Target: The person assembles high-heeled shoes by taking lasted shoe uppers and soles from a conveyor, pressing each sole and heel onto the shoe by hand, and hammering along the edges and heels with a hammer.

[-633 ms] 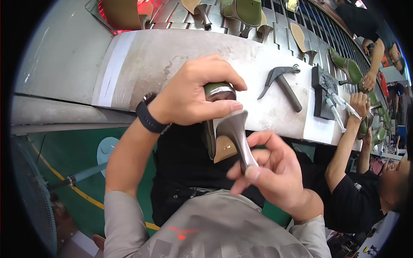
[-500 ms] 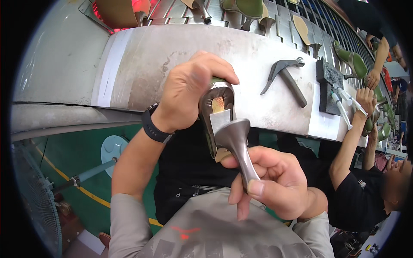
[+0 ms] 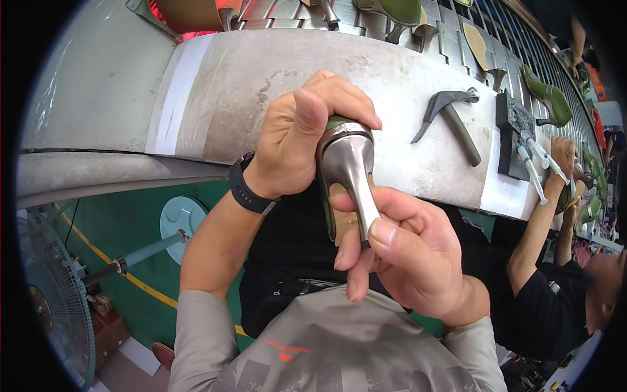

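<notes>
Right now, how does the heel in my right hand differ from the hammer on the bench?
Your right hand pinches the heel by its narrow end, while the hammer lies untouched on the bench. The heel is shiny metallic grey-brown; the hammer is mostly dull dark grey. The heel flares from a slim tip to a wide top; the hammer is roughly T-shaped, its crosspiece curving to a point. Both have greyish tones.

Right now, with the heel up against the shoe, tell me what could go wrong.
The heel could tilt or sit crooked: the right hand's fingers pinch it near its narrow end, away from the shoe. The shoe might twist, since the left hand steadies it with the thumb raised. If either slips, it may drop into the lap, as both are held around the near edge of the worktable.
</notes>
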{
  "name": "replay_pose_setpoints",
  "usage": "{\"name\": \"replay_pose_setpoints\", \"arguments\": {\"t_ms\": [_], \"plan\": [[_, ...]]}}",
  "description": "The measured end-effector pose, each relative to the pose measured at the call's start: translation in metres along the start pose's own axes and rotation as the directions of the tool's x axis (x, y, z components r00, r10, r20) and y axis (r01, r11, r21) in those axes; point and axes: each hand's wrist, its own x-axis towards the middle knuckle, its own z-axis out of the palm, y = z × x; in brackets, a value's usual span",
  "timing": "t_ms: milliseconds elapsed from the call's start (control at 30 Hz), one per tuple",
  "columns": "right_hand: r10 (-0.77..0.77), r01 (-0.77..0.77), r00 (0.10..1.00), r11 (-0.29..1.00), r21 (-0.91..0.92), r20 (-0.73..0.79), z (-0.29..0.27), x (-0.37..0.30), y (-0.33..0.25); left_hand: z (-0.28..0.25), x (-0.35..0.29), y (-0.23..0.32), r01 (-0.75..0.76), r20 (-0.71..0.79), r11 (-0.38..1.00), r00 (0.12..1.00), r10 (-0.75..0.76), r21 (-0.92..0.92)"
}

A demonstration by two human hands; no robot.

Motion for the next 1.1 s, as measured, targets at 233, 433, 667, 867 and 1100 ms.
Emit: {"name": "replay_pose_setpoints", "arguments": {"t_ms": [233, 433, 667, 867, 1100], "plan": [[-0.004, 0.004, 1.000, 1.000, 0.018, -0.014, 0.001, -0.001, 0.000, 0.000, 0.001, 0.000, 0.001, 0.034, 1.000, 0.999, -0.002, 0.001], [-0.048, 0.046, 0.999, 0.995, -0.089, -0.024, -0.001, 0.006, -0.003, 0.001, 0.009, -0.001, -0.017, 0.015, 0.998, 1.000, 0.018, -0.057], [-0.145, 0.071, 0.985, 0.842, -0.534, -0.098, -0.022, 0.061, -0.075, -0.007, 0.050, -0.038, 0.302, 0.020, 0.923, 0.952, -0.306, -0.239], [-0.380, 0.091, 0.882, -0.441, -0.893, 0.278, -0.005, 0.071, -0.095, 0.006, 0.056, -0.046, 0.302, -0.082, 0.930, 0.942, -0.324, -0.209], [-0.390, 0.013, 0.913, -0.266, -0.964, 0.120, -0.016, 0.086, -0.098, 0.007, 0.051, -0.033, 0.195, -0.092, 0.965, 0.973, -0.213, -0.173]]}}
